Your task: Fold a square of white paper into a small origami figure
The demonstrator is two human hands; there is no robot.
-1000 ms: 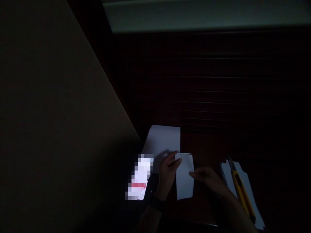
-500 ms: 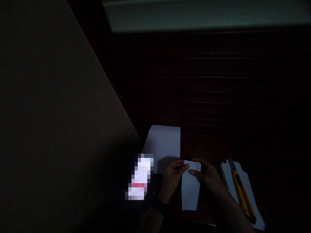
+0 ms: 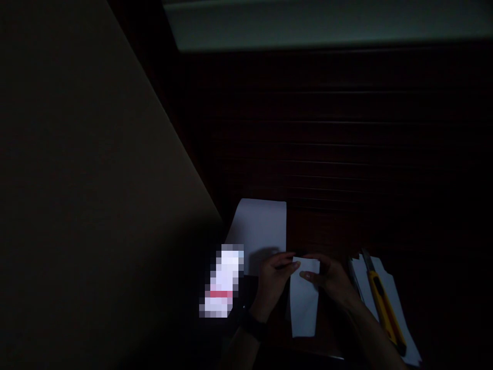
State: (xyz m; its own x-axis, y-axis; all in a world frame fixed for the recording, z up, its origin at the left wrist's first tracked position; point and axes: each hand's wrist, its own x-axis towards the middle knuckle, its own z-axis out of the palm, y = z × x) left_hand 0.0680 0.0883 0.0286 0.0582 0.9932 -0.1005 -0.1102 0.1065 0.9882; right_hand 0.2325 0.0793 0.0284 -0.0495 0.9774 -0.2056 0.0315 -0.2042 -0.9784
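Between my two hands is a narrow white strip of paper, its long side running toward me. My left hand pinches its upper left edge, thumb on top and fingers behind. On the upper right, my right hand grips the same paper with the thumb laid across its face. The fingers behind the paper are mostly hidden. A dark band circles my left wrist. Beyond my left hand lies a larger white sheet.
A yellow utility knife, blade pointing away, rests on a stack of white papers at the right. A lit, pixelated screen glows at the left. A pale wall rises on the left, and the room is dark.
The paper strip has shifted slightly right and toward me, its lower end a little lower. Both hands keep their grip and have barely moved.
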